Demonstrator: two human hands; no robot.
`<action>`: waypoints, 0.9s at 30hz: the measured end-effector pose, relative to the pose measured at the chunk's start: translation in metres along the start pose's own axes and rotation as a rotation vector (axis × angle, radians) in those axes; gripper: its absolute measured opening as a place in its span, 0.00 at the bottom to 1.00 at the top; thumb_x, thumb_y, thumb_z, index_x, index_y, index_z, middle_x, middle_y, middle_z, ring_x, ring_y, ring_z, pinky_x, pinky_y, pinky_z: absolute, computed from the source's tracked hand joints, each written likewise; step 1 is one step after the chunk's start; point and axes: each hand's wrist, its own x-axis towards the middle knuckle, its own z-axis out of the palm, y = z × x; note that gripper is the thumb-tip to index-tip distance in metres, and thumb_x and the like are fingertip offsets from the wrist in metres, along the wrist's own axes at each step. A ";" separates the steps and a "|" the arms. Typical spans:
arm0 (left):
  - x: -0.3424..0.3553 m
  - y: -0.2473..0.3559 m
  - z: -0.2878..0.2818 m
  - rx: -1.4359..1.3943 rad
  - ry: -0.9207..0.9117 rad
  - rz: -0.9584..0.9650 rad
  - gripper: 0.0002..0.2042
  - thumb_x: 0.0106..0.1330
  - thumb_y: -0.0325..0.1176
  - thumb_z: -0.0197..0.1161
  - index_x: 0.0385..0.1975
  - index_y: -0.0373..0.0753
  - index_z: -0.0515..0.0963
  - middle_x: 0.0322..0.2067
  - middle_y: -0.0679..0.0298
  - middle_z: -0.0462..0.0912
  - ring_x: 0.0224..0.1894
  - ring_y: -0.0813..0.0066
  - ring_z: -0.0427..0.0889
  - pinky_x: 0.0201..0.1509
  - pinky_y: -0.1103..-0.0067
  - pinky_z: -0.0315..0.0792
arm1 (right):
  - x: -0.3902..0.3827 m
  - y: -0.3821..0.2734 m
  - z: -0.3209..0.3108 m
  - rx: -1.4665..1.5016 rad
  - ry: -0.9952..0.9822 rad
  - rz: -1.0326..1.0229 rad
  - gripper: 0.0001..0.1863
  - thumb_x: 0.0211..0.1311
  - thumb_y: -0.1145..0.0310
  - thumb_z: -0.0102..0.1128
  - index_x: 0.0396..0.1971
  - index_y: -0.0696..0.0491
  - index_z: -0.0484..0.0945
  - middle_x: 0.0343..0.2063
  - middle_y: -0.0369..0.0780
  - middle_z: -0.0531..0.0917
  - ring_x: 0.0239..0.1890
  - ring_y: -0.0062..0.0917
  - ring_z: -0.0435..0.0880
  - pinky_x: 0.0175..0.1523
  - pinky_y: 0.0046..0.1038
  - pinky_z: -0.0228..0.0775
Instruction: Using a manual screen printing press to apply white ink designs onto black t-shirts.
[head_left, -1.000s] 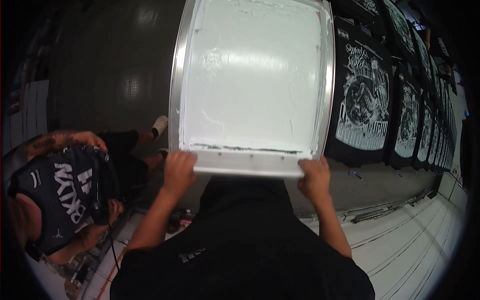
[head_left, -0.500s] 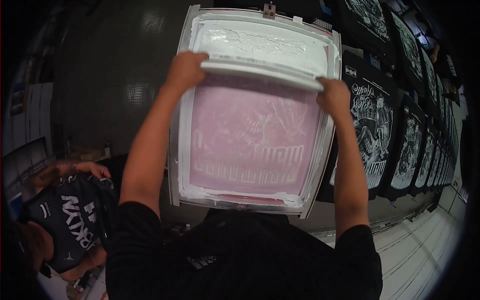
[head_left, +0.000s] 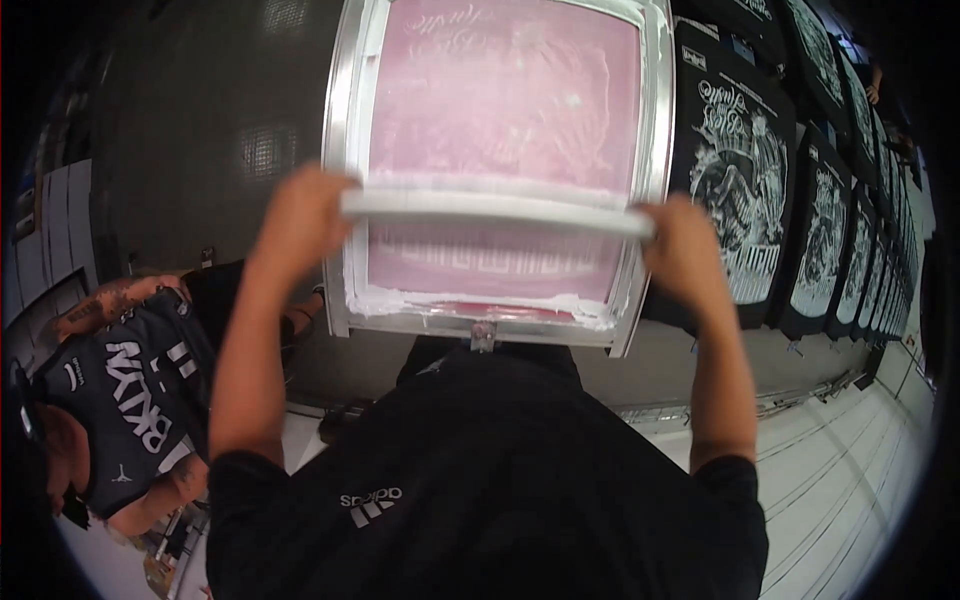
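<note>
A long squeegee (head_left: pixel 490 208) spans the screen-printing frame (head_left: pixel 650 130) from side to side. My left hand (head_left: pixel 303 222) is closed round its left end, and my right hand (head_left: pixel 685 250) grips the right end. The squeegee lies across the lower half of the pink mesh (head_left: pixel 500 100), where a printed design shows faintly above and below it. White ink (head_left: pixel 480 303) is smeared along the frame's near inside edge and down its sides. Both hands are slightly blurred.
To the right, black printed T-shirts (head_left: pixel 740 180) lie in a long row. At the lower left is another person (head_left: pixel 130 400) in a dark jersey. A metal clamp (head_left: pixel 483 335) sits at the frame's near edge, close to my body. Grey floor (head_left: pixel 200 150) stretches out left of the frame.
Both my hands have pulled the squeegee toward my body, from the white ink at the far end down past the middle of the mesh. The view has shifted so the frame sits higher.
</note>
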 end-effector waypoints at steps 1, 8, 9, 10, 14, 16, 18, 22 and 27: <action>-0.046 0.005 0.016 -0.049 -0.021 0.056 0.19 0.40 0.25 0.74 0.36 0.39 0.82 0.36 0.56 0.82 0.41 0.54 0.80 0.46 0.64 0.74 | -0.033 -0.007 0.014 0.061 -0.149 -0.025 0.24 0.38 0.79 0.60 0.42 0.50 0.83 0.33 0.44 0.84 0.42 0.40 0.81 0.55 0.42 0.71; -0.132 0.027 0.081 -0.095 0.065 0.079 0.21 0.35 0.22 0.69 0.34 0.38 0.77 0.34 0.59 0.81 0.40 0.58 0.78 0.46 0.66 0.71 | -0.108 -0.033 0.082 0.140 -0.054 -0.007 0.22 0.36 0.79 0.59 0.38 0.53 0.81 0.35 0.41 0.85 0.42 0.38 0.81 0.65 0.48 0.61; -0.135 0.027 0.082 -0.084 0.070 0.065 0.21 0.35 0.22 0.69 0.34 0.38 0.77 0.34 0.59 0.81 0.40 0.58 0.78 0.46 0.66 0.71 | -0.102 -0.030 0.081 0.150 -0.129 0.021 0.22 0.35 0.79 0.59 0.39 0.53 0.81 0.35 0.41 0.85 0.43 0.37 0.81 0.65 0.49 0.61; -0.135 0.028 0.084 -0.085 0.077 0.074 0.21 0.34 0.22 0.69 0.35 0.38 0.77 0.35 0.59 0.81 0.40 0.58 0.78 0.47 0.66 0.71 | -0.102 -0.028 0.083 0.124 -0.148 0.010 0.23 0.35 0.78 0.60 0.40 0.52 0.80 0.37 0.41 0.85 0.43 0.37 0.81 0.65 0.49 0.61; -0.162 0.030 0.109 -0.037 0.221 0.119 0.21 0.35 0.23 0.64 0.36 0.37 0.79 0.36 0.56 0.81 0.43 0.55 0.80 0.50 0.65 0.73 | -0.137 -0.042 0.104 0.102 0.041 -0.024 0.25 0.32 0.78 0.61 0.40 0.51 0.78 0.41 0.39 0.84 0.45 0.36 0.79 0.67 0.49 0.59; -0.136 0.020 0.109 -0.048 0.239 0.133 0.21 0.35 0.23 0.63 0.36 0.37 0.79 0.36 0.56 0.81 0.43 0.55 0.80 0.50 0.65 0.74 | -0.108 -0.033 0.099 0.086 0.094 -0.035 0.25 0.32 0.78 0.61 0.40 0.51 0.78 0.41 0.39 0.84 0.46 0.36 0.79 0.67 0.49 0.59; -0.068 -0.004 0.103 -0.016 0.369 0.221 0.20 0.34 0.23 0.62 0.34 0.36 0.79 0.34 0.55 0.81 0.41 0.54 0.80 0.48 0.65 0.74 | -0.057 -0.016 0.091 0.040 0.173 -0.075 0.26 0.32 0.78 0.61 0.42 0.51 0.77 0.41 0.39 0.84 0.46 0.36 0.79 0.67 0.49 0.59; 0.073 -0.040 0.063 -0.045 0.417 0.210 0.17 0.38 0.21 0.63 0.33 0.39 0.81 0.30 0.59 0.82 0.36 0.58 0.80 0.39 0.67 0.76 | 0.072 0.019 0.055 -0.045 0.259 -0.057 0.23 0.36 0.76 0.65 0.40 0.49 0.83 0.37 0.39 0.86 0.41 0.36 0.81 0.64 0.43 0.64; 0.222 -0.063 0.017 0.192 0.298 0.040 0.17 0.47 0.33 0.66 0.40 0.47 0.83 0.32 0.50 0.83 0.38 0.49 0.83 0.45 0.61 0.77 | 0.208 0.064 -0.003 -0.167 0.297 0.010 0.23 0.42 0.71 0.62 0.44 0.44 0.83 0.33 0.46 0.84 0.38 0.43 0.83 0.46 0.42 0.76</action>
